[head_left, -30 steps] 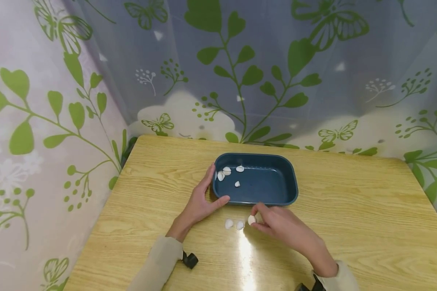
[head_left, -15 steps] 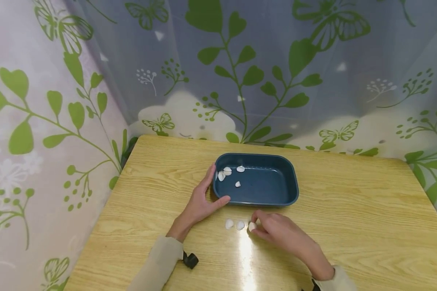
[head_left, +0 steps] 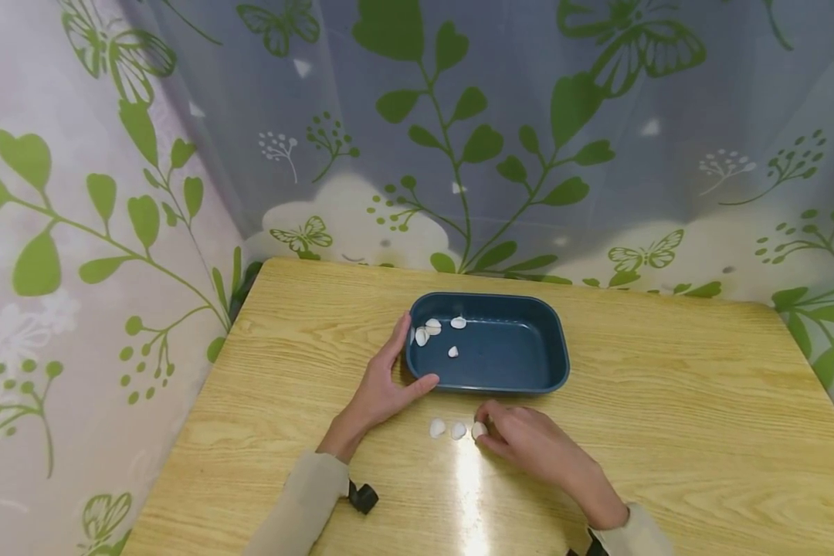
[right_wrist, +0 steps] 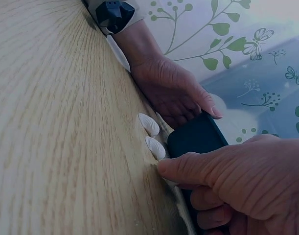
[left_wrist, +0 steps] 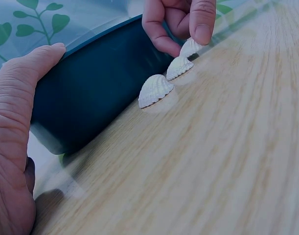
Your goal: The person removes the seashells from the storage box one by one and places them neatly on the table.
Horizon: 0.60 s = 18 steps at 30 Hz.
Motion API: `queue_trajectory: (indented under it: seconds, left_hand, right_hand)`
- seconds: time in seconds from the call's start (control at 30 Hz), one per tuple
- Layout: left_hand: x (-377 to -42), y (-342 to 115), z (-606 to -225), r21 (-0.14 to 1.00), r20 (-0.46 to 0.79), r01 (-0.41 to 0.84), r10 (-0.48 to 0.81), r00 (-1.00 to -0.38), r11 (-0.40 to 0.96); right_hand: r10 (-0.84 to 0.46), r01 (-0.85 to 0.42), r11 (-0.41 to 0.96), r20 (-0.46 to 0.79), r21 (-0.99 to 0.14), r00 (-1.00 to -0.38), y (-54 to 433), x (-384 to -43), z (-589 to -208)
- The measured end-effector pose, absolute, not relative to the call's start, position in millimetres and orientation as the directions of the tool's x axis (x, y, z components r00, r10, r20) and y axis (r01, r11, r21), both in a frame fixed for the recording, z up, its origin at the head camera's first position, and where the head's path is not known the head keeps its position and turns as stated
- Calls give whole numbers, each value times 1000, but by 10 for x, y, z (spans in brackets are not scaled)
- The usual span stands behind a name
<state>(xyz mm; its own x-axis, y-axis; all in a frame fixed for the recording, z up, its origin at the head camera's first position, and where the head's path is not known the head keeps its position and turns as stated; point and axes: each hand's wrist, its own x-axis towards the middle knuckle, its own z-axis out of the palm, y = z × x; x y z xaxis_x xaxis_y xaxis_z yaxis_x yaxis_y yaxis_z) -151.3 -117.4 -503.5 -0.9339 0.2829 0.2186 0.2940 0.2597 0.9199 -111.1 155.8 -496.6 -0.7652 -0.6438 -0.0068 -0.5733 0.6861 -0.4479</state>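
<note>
My right hand [head_left: 538, 448] pinches a white seashell [head_left: 478, 431] between thumb and fingers at the table surface, just in front of a dark blue tray [head_left: 521, 351]. To its left, two more white shells, the middle one [head_left: 458, 430] and the left one [head_left: 437, 428], lie in a row. Their ribbed backs show in the left wrist view, where the held shell [left_wrist: 189, 48] is partly covered by fingertips. My left hand [head_left: 378, 392] holds the tray's left end, its thumb at the front rim and fingers along the side. Several shells [head_left: 433, 327] lie inside the tray, mostly towards its left.
The wood-grain table [head_left: 667, 401] extends on both sides of the tray. A patterned curtain [head_left: 500, 193] with green leaves and butterflies hangs behind the table and along its left side. Black wrist cameras, one visible at the left sleeve [head_left: 364, 498], sit on both wrists.
My right hand has come down from the tray's front edge, bringing its shell to the table at the right end of the row. The left hand and tray stay still.
</note>
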Motion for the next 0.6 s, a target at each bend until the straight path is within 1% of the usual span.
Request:
queue_trajectory:
  seconds: [0.2, 0.43, 0.6]
  left_hand:
    - [-1525, -1178, -5058, 917, 214, 293, 287, -934, 271]
    - [-1647, -1192, -5379, 907, 230, 308, 275, -934, 287]
    - [-1674, -1207, -5457, 898, 237, 318, 275, -932, 303]
  right_hand:
    - [-644, -580, 689, -1, -435, -765, 1563, -1118, -4976]
    - [-639, -570, 695, -13, -438, -769, 1565, -1127, -4972]
    - [-643, -562, 683, -18, -467, -766, 1563, -1112, -4905]
